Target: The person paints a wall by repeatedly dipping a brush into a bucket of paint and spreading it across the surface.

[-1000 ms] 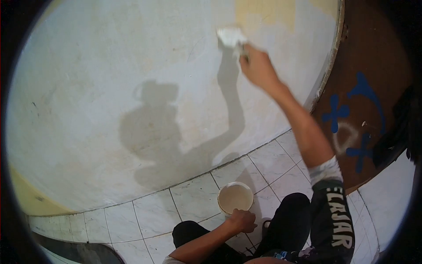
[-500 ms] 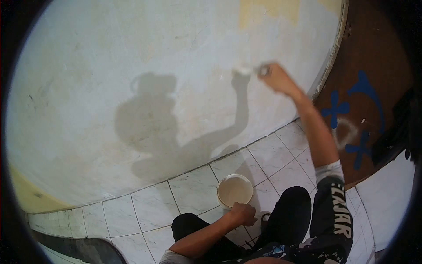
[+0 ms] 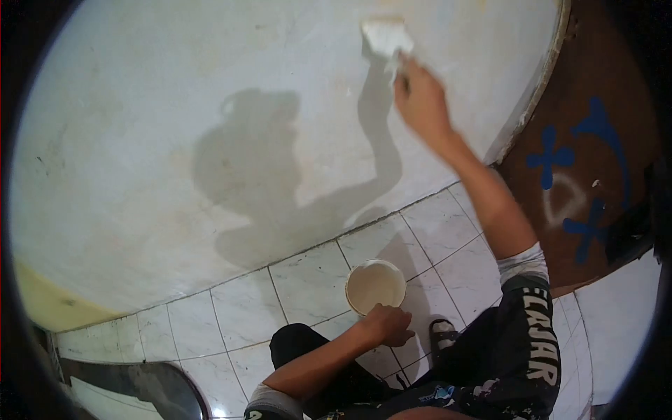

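My right hand (image 3: pixel 423 101) is closed round the handle of a wide paintbrush (image 3: pixel 386 36), whose white head lies against the pale wall (image 3: pixel 161 70) near the top of the view. Lower down, my left hand (image 3: pixel 386 325) grips the near rim of a round white bucket (image 3: pixel 348 290) with pale, creamy paint (image 3: pixel 374 288) inside. The left fingers are curled over the rim and partly hidden. Shadows of my head and right arm fall on the wall.
White floor tiles (image 3: pixel 308 276) run along the wall's foot. On the right is a brown panel (image 3: pixel 521 157) with blue shapes. A dark, curved-edged object (image 3: pixel 164 381) lies at the lower left. My sandalled foot (image 3: pixel 442 334) is right of the bucket.
My right hand has moved up and slightly left with the brush, now at a higher part of the wall. The view has shifted a little, and my foot shows more. My left hand stays at the bucket.
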A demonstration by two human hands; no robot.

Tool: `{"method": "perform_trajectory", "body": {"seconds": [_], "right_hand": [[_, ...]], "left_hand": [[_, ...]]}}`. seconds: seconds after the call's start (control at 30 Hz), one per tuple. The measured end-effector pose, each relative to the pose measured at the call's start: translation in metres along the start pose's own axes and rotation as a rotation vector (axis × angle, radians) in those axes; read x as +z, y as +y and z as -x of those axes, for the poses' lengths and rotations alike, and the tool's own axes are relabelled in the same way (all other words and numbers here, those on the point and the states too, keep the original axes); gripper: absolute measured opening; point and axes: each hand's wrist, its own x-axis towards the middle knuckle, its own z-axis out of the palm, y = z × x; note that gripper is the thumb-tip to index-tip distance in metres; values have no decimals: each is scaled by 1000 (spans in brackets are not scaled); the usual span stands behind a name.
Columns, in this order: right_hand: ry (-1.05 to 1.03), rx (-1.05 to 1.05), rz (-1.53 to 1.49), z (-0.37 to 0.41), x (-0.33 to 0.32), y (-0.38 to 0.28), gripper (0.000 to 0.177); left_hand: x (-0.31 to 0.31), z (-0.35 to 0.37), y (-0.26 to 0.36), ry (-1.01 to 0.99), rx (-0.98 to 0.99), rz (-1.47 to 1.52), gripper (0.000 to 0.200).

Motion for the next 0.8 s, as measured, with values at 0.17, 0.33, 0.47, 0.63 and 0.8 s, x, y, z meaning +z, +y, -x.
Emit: {"method": "perform_trajectory", "body": {"seconds": [0.17,0.33,0.47,0.63,0.8], "right_hand": [[-299,236,-135,124,3,9,44],[-748,369,-442,166,-18,66,39],[-1206,659,-635,122,-66,82,37],[-1178,646,-1008,135,-57,97,27],[-1212,505,-1164,145,-49,92,32]], "left_hand": [[-12,-18,-10,33,-127,69,44],[-27,-41,-23,325,-475,99,42],[-19,-55,-44,612,-797,85,50],[54,-76,-94,839,-1030,222,71],[74,-55,-74,663,-1190,1301,101]]}}
